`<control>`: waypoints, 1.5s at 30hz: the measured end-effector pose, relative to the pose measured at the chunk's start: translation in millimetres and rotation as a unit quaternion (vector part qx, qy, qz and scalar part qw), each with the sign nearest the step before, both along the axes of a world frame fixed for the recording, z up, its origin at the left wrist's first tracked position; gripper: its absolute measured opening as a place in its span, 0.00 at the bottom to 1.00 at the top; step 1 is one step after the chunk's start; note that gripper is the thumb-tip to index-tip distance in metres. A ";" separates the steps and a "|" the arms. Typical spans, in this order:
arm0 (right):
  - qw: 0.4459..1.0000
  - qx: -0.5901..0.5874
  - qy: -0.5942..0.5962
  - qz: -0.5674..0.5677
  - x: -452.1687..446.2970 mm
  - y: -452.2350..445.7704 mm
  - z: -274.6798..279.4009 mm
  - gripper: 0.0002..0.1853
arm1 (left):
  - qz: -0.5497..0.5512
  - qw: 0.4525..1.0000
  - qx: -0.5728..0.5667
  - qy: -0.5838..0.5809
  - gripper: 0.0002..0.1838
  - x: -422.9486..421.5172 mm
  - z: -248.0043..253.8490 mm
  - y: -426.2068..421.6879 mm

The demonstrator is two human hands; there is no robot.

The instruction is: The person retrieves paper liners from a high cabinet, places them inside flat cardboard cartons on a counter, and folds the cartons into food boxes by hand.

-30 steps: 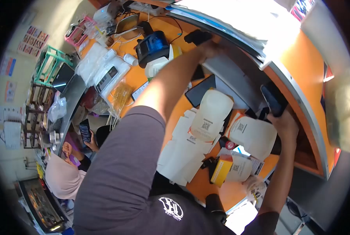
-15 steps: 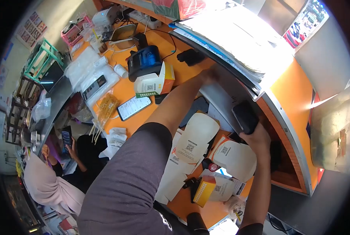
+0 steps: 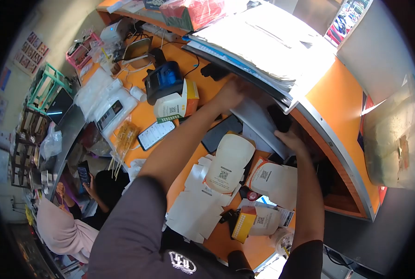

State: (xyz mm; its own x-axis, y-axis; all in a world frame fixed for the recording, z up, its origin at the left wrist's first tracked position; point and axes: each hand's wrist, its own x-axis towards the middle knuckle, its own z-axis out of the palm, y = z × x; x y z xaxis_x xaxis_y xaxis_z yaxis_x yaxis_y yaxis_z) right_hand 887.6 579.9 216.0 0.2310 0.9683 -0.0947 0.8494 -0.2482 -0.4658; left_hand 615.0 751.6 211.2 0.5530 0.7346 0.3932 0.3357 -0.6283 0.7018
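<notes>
My left hand (image 3: 234,92) reaches under the shelf above the desk, at the far end of a flat grey slab (image 3: 259,124) that resembles a laptop. Its fingers are blurred and partly in shadow, so their grip does not show. Below the front of the shelf, my right hand (image 3: 292,142) is closed on a black, phone-sized object (image 3: 279,119), held over the slab's near end. Under my arms lie a dark tablet-like device (image 3: 221,132) and unfolded white food boxes (image 3: 229,162).
Papers and folders (image 3: 263,51) overhang the shelf edge. A blue-and-black printer-like device (image 3: 164,79), an open box (image 3: 177,102) and a lit phone (image 3: 156,135) occupy the desk's left side. A plastic cup (image 3: 282,239) stands near the front. Another person (image 3: 61,223) sits at left, holding a phone.
My right hand has moved up and left with the black object, deeper under the shelf. My left hand has shifted slightly left in the picture. The view has turned a little.
</notes>
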 end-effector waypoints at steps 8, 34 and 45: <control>0.993 0.076 0.046 0.073 75.3 28.5 -127.0 0.47 | 0.281 0.952 -0.082 -0.085 0.08 -231.4 24.8 -312.8; 0.976 0.123 0.131 0.121 -431.7 -181.1 25.1 0.10 | 0.348 0.914 -0.121 0.173 0.37 -383.4 -24.7 -367.0; 0.943 0.215 -0.049 0.247 -508.4 -182.6 -7.9 0.23 | 0.177 0.892 -0.285 -0.302 0.18 -384.3 -90.8 -341.1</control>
State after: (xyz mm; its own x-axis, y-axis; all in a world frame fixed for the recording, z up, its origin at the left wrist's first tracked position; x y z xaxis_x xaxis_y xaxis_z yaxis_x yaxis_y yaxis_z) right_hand 379.2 397.3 208.1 -0.2718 0.9038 0.3304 0.8557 0.3841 -0.3467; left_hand 230.7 410.5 120.4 0.0606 0.9971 0.0464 -0.1046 -0.0399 0.9937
